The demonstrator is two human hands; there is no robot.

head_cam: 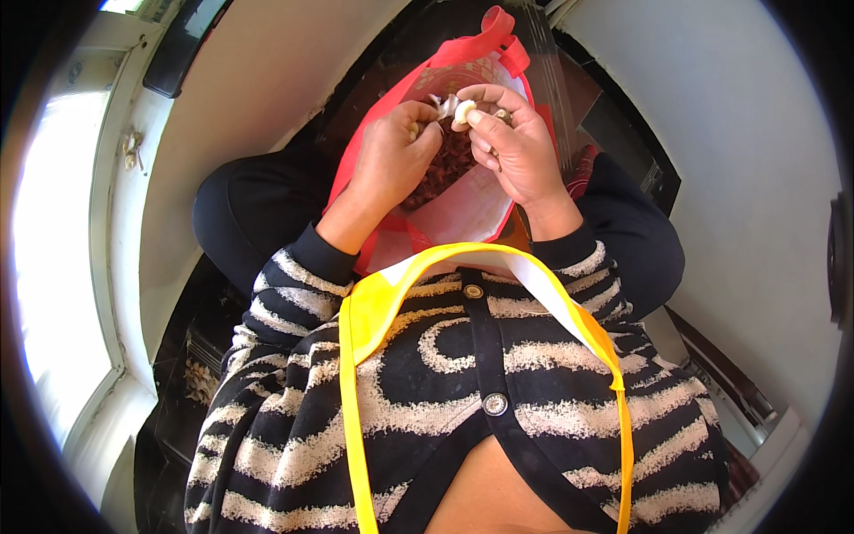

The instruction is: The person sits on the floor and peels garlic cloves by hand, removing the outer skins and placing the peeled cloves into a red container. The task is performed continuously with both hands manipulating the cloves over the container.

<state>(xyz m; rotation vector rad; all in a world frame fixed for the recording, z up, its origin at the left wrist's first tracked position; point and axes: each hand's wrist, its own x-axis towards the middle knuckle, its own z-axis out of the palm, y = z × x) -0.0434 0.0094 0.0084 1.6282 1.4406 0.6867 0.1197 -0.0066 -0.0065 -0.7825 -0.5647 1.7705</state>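
Note:
Over the mouth of a red shopping bag (373, 133) with a pale lining, both my hands are raised close together. My left hand (400, 147) pinches whitish papery skin (446, 105) between thumb and finger, and a pale clove shows against its fingers. A peeled white garlic clove (464, 111) is held between thumb and fingertips of my right hand (510, 143), with a brownish garlic piece (502, 117) tucked in the same fingers. Inside the bag lies a heap of dark reddish-brown pieces (447, 167), perhaps skins. A yellow apron (353, 400) hangs from my neck.
My bent legs flank the bag on a dark tiled floor. At the lower left, a pile of pale pieces (200, 382) lies on the floor. A bright window (60, 233) and wall are at the left. Another pale wall (747, 167) stands at the right.

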